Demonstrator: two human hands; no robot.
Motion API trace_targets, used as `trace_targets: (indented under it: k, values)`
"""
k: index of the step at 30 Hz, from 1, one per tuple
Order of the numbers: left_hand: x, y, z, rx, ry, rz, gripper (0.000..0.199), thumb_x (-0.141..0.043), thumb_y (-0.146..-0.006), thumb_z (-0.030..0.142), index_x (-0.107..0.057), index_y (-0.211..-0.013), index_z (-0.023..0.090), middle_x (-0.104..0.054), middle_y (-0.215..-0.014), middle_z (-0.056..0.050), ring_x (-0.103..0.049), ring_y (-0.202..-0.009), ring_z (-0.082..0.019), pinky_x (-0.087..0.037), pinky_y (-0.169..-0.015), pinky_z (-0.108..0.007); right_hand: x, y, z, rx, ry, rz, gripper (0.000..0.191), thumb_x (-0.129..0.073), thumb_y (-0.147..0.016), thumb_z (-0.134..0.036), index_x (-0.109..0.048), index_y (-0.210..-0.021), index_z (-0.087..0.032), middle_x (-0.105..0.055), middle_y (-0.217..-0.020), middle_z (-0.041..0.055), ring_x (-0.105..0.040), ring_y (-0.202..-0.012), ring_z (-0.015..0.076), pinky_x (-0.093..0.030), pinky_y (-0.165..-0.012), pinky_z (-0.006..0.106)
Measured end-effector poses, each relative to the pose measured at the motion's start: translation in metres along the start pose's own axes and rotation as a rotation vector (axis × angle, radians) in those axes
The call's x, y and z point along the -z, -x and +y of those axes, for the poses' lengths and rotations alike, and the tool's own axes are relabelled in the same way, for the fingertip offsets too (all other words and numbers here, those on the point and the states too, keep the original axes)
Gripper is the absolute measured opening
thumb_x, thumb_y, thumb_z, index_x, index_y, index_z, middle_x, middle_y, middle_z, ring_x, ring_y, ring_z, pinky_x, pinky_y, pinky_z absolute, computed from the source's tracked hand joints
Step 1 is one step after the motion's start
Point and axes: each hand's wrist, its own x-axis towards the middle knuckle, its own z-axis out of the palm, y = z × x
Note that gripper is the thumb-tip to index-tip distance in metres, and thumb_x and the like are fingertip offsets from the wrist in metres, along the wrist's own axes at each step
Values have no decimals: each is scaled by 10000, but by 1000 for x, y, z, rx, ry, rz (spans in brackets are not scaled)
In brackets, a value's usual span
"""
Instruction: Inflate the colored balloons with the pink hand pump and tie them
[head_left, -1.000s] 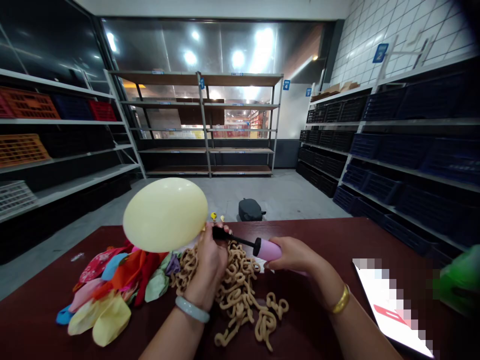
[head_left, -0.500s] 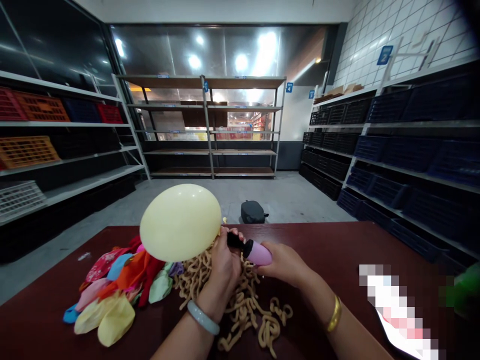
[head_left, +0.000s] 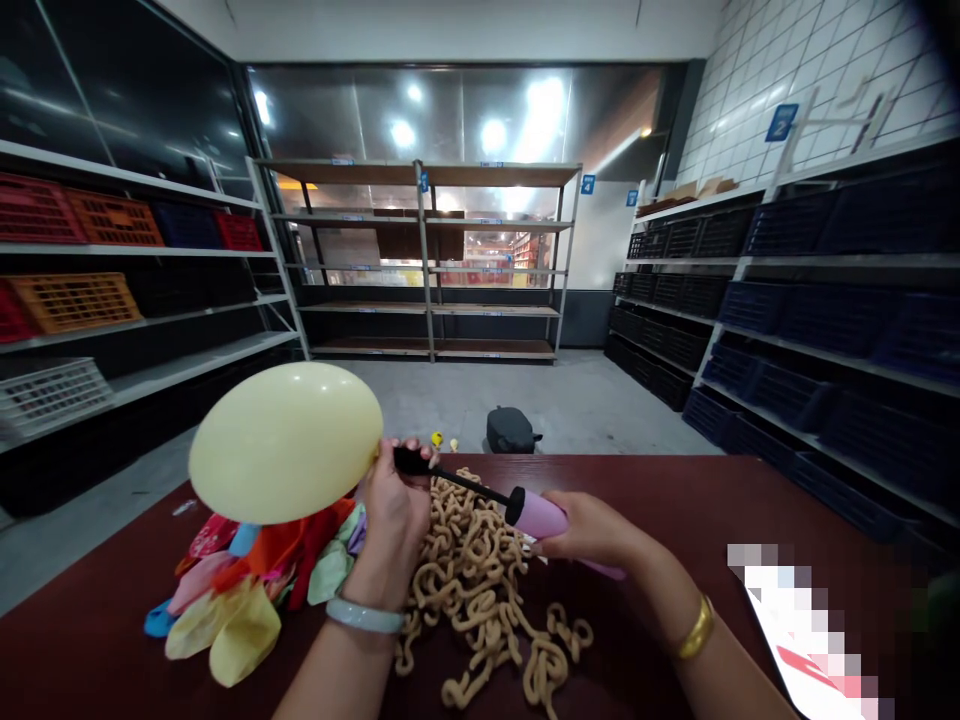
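A large pale yellow balloon (head_left: 285, 442), blown up, meets the black end of a pump at my left hand (head_left: 399, 505). That hand is closed around the pump's black end and the balloon's neck. My right hand (head_left: 592, 530) grips the pump's pink barrel (head_left: 541, 514); a black rod shows between the two hands. Beneath them lies a heap of tan, curly, rope-like pieces (head_left: 480, 590). Flat balloons (head_left: 244, 625) in several colours lie in a pile left of my left hand, partly below the blown-up one.
The dark red table (head_left: 645, 640) carries a white, blurred-out item (head_left: 795, 640) at the right. On the floor beyond sits a dark bag (head_left: 511, 429), with small yellow things left of it. Shelves with crates (head_left: 79, 303) stand at both sides.
My left hand and the balloon have moved left, away from my right hand, which has shifted slightly right. The black rod now shows at length, and more tan pieces are visible.
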Motion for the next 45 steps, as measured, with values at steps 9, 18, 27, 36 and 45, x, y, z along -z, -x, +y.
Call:
trace_targets:
  k: [9, 18, 27, 36, 45]
  values:
    - [0, 9, -24, -25, -15, -47, 208, -650, -837, 312, -497, -764, 191, -535, -688, 1, -547, -617, -148, -448, -573, -274, 13, 5, 6, -2, 116, 41, 399, -767, -618, -437, -680, -962, -254, -713, -885, 6, -640, -757, 207, -389, -600, 268]
    - [-6, 53, -79, 129, -75, -50, 218, -712, -786, 315, -544, -812, 178, -578, -729, -8, -565, -642, -142, -491, -671, -307, -6, 2, -12, 15, 259, 159, 423, -718, -656, -536, -666, -967, -255, -715, -878, 17, -640, -758, 225, -316, -559, 264]
    - [-7, 31, -52, 117, -47, -52, 188, -694, -798, 315, -569, -843, 182, -544, -707, 0, -535, -588, -144, -456, -557, -289, -15, -2, -15, 30, 139, 122, 458, -714, -665, -555, -652, -1014, -267, -716, -900, 5, -649, -785, 216, -354, -587, 247]
    - [3, -4, 3, -10, 6, 56, 179, -532, -896, 220, -502, -725, 176, -522, -657, -4, -524, -582, -158, -442, -535, -288, 3, 1, 0, -29, 13, -4, 445, -764, -628, -467, -681, -1004, -244, -714, -858, 6, -635, -731, 188, -407, -593, 249]
    - [1, 6, -22, 10, 30, -2, 197, -625, -860, 279, -524, -732, 169, -550, -685, -7, -561, -637, -152, -480, -600, -282, 15, 4, 12, 3, 113, 53, 400, -770, -611, -423, -687, -965, -257, -715, -872, -6, -641, -745, 199, -400, -620, 266]
